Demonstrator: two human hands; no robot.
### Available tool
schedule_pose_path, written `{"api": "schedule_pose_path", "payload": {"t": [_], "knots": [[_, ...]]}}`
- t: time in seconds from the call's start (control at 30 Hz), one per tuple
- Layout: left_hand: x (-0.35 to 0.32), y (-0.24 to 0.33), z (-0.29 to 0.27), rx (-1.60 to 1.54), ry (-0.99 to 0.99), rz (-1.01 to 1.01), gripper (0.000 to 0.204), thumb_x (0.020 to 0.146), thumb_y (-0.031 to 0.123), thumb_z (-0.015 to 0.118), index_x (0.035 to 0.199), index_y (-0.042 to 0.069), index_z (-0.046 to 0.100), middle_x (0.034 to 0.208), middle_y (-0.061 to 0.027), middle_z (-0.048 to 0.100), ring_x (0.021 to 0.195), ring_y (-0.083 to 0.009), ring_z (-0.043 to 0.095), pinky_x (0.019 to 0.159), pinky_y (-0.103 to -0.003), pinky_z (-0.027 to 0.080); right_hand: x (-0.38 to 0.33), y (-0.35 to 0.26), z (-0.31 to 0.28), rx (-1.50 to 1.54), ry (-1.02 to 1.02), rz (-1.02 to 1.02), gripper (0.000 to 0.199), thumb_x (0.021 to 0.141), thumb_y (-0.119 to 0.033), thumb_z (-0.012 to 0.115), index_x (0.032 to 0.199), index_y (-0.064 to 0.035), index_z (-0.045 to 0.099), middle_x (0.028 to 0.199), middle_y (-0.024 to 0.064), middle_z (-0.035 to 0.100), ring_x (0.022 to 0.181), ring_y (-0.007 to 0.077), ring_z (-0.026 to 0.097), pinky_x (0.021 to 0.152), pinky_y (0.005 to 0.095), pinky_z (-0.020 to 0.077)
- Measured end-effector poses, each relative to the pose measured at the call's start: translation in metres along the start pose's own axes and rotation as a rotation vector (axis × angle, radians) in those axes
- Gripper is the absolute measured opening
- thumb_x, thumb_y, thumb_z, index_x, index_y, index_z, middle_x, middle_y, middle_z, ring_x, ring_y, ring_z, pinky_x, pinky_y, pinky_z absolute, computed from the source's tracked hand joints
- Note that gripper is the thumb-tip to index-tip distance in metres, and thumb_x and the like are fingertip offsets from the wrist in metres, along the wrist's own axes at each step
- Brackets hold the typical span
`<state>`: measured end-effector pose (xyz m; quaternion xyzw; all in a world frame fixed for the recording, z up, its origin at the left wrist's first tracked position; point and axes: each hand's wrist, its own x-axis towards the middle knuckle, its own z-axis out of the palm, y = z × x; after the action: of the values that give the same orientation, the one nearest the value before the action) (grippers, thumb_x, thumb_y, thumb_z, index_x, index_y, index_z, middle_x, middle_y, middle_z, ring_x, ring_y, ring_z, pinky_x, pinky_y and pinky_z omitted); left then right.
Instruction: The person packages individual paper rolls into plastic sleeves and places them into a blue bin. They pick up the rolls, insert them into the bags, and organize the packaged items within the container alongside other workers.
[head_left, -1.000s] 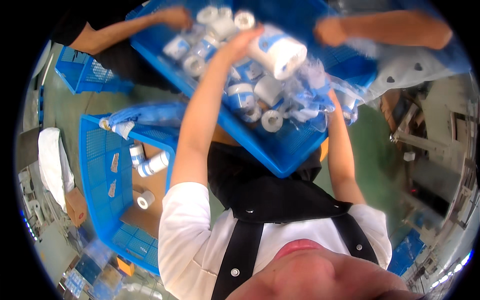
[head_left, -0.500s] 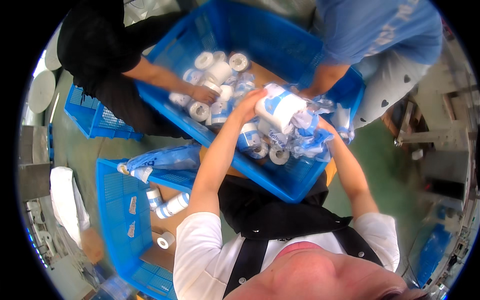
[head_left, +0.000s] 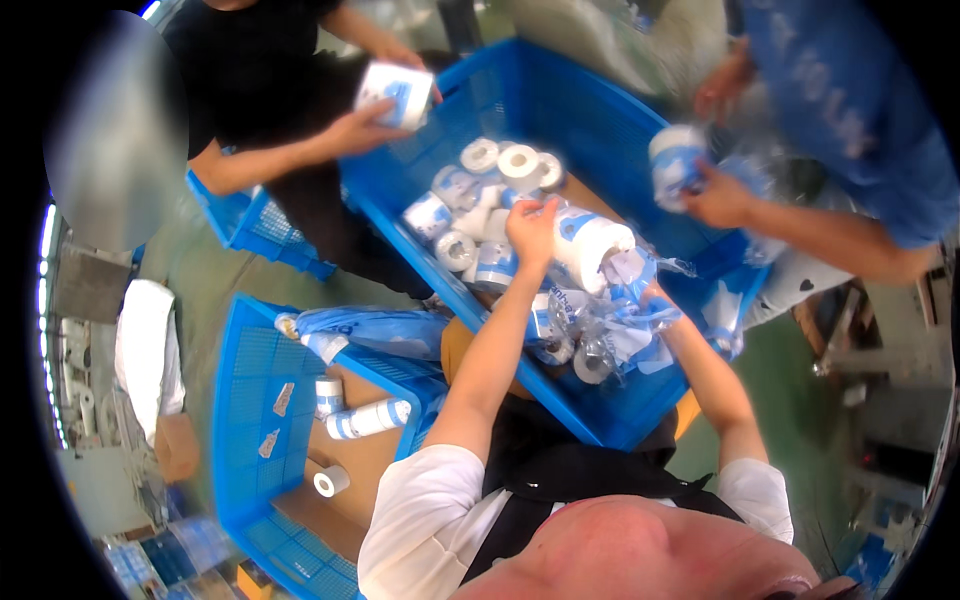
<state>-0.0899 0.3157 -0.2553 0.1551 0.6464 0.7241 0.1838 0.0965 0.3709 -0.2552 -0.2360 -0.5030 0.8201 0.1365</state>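
Left grip [head_left: 533, 233] closed on white roll [head_left: 590, 246]

Both arms out ahead of torso, forearms converging toward midline. Left forearm [head_left: 502, 345] slants up and right; wrist roughly in line. Left hand [head_left: 533, 235] farther out than right, fingers [head_left: 541, 211] bent in grip, back of hand in view. Right forearm [head_left: 718, 390] slants up and left. Right hand [head_left: 655, 302] lower, mostly hidden; finger pose unreadable. Hands apart, near each other. Both hands bare. Short white sleeves, left [head_left: 425, 505] and right [head_left: 757, 500], cover upper arms; forearms bare.
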Motion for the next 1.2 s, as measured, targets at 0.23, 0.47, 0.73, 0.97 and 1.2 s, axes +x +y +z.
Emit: {"api": "schedule_pose_path", "payload": {"t": [0.23,0.47,0.73,0.97,1.2], "knots": [[0.04,-0.008,-0.033,0.329,0.364,0.315,0.021,0.069,0.019,0.068,0.069,0.004,0.053,0.053,-0.0111,0.053,0.048,-0.0252,0.051,0.05,-0.036,0.04,0.046,0.048,0.013,-0.257,0.061,-0.233,0.013,0.078,-0.019,0.056,0.084,-0.0075,0.056,0.078,0.0038,0.055,0.072,0.0128,0.054,0.061,0.025,0.0452],[-0.014,0.029,0.002,0.287,-0.032,0.537,0.01,0.076,0.007,0.056,0.085,0.005,0.055,0.045,-0.0007,0.045,0.039,-0.0086,0.037,0.04,-0.027,0.03,0.047,0.04,0.015,-0.308,0.023,-0.16,0.014,0.077,-0.018,0.056,0.085,-0.0068,0.056,0.08,0.0045,0.056,0.073,0.0133,0.054,0.061,0.0257,0.0454],[-0.055,0.043,0.003,0.289,-0.679,0.573,0.016,0.072,-0.001,0.044,0.083,0.003,0.055,0.046,-0.0037,0.044,0.04,-0.0078,0.039,0.04,-0.025,0.028,0.032,0.022,0.002,-0.372,-0.051,-0.159,0.015,0.077,-0.017,0.056,0.086,-0.0059,0.056,0.081,0.0053,0.057,0.073,0.0139,0.055,0.061,0.0266,0.0457],[-0.039,0.051,-0.001,0.018,-0.36,0.275,0.039,0.079,0.006,0.052,0.116,0.001,0.039,0.076,-0.0017,0.051,0.061,-0.0061,0.044,0.052,-0.018,0.035,0.028,0.023,-0.003,-0.407,-0.055,-0.192,0.016,0.076,-0.017,0.056,0.087,-0.0052,0.056,0.083,0.006,0.057,0.073,0.0144,0.055,0.061,0.0273,0.046],[0.016,0.045,-0.024,0.016,-0.159,0.038,0.054,0.078,0.024,0.057,0.12,-0.004,0.037,0.122,-0.0206,0.04,0.115,-0.029,0.038,0.093,-0.034,0.03,0.031,0.016,0.015,-0.463,-0.077,-0.237,0.017,0.076,-0.016,0.056,0.088,-0.0044,0.056,0.084,0.0067,0.058,0.074,0.0149,0.056,0.06,0.028,0.0462]]}}
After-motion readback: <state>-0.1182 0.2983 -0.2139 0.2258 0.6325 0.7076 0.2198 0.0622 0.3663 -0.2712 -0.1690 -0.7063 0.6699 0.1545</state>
